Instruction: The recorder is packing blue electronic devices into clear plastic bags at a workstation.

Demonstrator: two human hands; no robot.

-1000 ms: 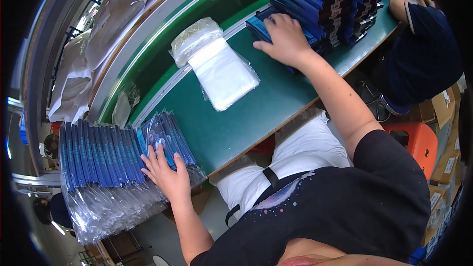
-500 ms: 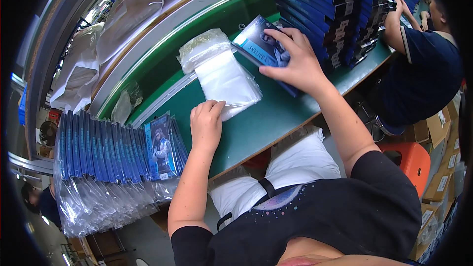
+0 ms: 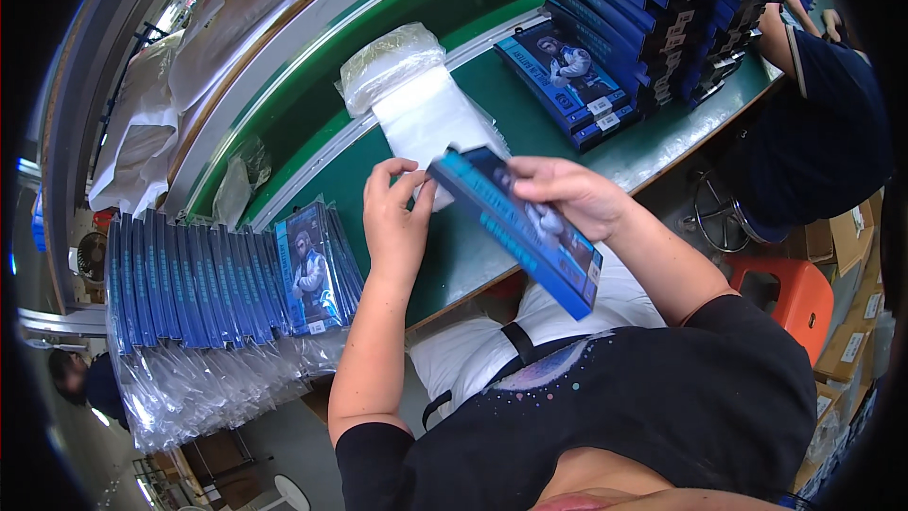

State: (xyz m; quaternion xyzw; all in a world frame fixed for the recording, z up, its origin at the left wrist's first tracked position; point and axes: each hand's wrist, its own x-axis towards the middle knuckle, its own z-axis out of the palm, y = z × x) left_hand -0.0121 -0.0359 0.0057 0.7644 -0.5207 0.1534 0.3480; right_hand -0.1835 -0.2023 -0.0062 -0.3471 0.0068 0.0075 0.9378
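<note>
My right hand (image 3: 579, 197) grips a flat blue box (image 3: 520, 237), thumb on its printed front. The box is tilted above the table's front edge, one narrow side turned up. Its far left corner is close to the fingers of my left hand (image 3: 397, 218). Those fingers are bent and pinched at the near edge of a stack of clear plastic bags (image 3: 426, 123); the box hides part of that stack. A crumpled, bunched plastic bundle (image 3: 392, 66) forms the stack's far end.
Boxes in clear bags (image 3: 208, 274) stand in a row at left. Tall piles of blue boxes (image 3: 653, 19) rise at back right, beside a low pile (image 3: 572, 80). A person in a dark shirt (image 3: 823, 132) sits at right, near an orange stool (image 3: 790, 298).
My right hand has brought the box from the back right toward me and tilted it, uncovering the low pile. My left hand has lifted slightly, its fingers now pinched at the bag edge.
</note>
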